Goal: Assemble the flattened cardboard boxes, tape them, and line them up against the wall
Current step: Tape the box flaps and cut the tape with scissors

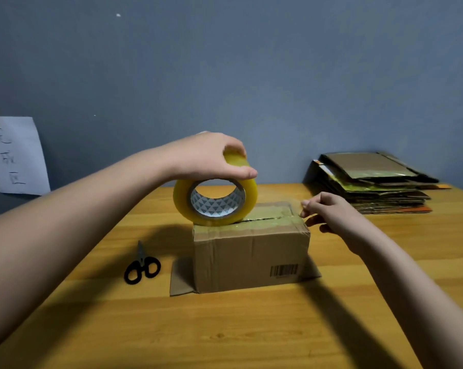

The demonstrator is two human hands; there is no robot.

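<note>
Box: one assembled cardboard box (249,259) stands at the middle of the wooden table (225,336), barcode on its near face, bottom flaps splayed out on the tabletop at both sides.
Top seam: flaps closed, old tape residue along the slit.
Tape roll: yellowish roll (215,198) stands on edge on the left part of the box top.
Left hand: left hand (211,158) grips the roll from above, fingers and thumb curled over its rim.
Right hand: right hand (329,211) at the box's far right top corner, fingertips pinched together; whether tape is held between them cannot be told.
Scissors: black-handled scissors (142,265) lie on the table, left of the box.
Flat stock: stack of flattened boxes (371,182) at the far right, against the wall.
Wall: grey, a paper sheet (14,155) with handwriting fixed at far left.
</note>
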